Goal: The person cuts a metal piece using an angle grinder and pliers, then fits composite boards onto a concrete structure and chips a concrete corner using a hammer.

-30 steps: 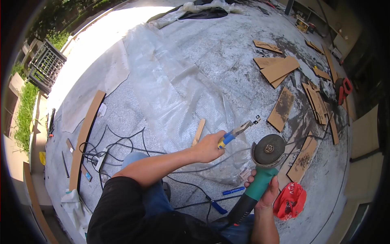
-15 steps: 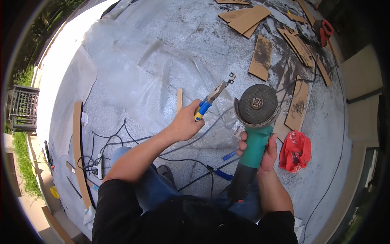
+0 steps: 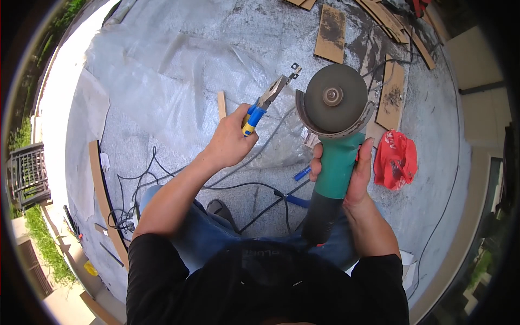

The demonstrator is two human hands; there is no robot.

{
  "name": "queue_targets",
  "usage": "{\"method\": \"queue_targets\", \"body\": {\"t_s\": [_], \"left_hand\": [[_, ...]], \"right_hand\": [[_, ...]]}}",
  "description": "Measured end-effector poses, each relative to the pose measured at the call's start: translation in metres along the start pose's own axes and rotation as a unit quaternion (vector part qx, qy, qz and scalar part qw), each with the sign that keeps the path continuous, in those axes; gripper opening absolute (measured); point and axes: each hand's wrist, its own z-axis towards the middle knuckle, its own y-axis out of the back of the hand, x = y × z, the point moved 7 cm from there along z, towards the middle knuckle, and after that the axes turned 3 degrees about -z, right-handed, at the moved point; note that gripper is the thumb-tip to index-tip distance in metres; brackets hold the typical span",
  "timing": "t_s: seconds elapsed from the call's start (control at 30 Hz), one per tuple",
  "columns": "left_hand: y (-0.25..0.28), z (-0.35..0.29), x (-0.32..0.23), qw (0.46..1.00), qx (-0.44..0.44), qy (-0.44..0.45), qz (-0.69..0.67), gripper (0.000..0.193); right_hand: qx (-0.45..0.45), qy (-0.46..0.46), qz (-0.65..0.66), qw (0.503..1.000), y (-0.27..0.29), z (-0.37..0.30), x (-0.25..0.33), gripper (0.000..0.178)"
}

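Observation:
My left hand [image 3: 232,138] is closed round the blue and yellow handles of a pair of pliers [image 3: 264,105]. A small dark metal clip [image 3: 294,71] with square holes is gripped in the plier jaws, pointing up and to the right. My right hand [image 3: 355,176] wraps round the green and black body of an angle grinder [image 3: 334,168], held upright. Its cutting disc [image 3: 346,89] faces me and its surface looks smooth and blurred, with a curved metal guard [image 3: 325,131] round the lower edge. Disc and clip are a short gap apart.
A red plastic bag [image 3: 396,161] lies right of the grinder. Tan boards [image 3: 329,35] are scattered at the far right. Black cable [image 3: 254,185] crosses the floor before my legs, near a blue pen-like tool [image 3: 303,173]. A long board [image 3: 103,189] lies left, and clear plastic sheeting [image 3: 189,70] spreads ahead.
The view has tilted, so both hands and tools sit higher and the floor things have shifted. The disc's texture, visible before, is now smeared smooth, as if spinning. Both grips are unchanged.

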Motion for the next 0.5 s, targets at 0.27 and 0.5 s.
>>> {"method": "queue_targets", "body": {"t_s": [0.27,0.5], "left_hand": [[-0.005,0.0,-0.002,1.0,0.004,-0.009,-0.005,0.032],[-0.008,0.001,-0.01,0.999,-0.001,-0.032,0.014,0.033]], "right_hand": [[-0.015,-0.032,0.087,0.996,0.002,0.003,-0.007,0.093],[-0.01,-0.028,0.086,0.996,0.003,0.007,-0.008,0.096]]}}
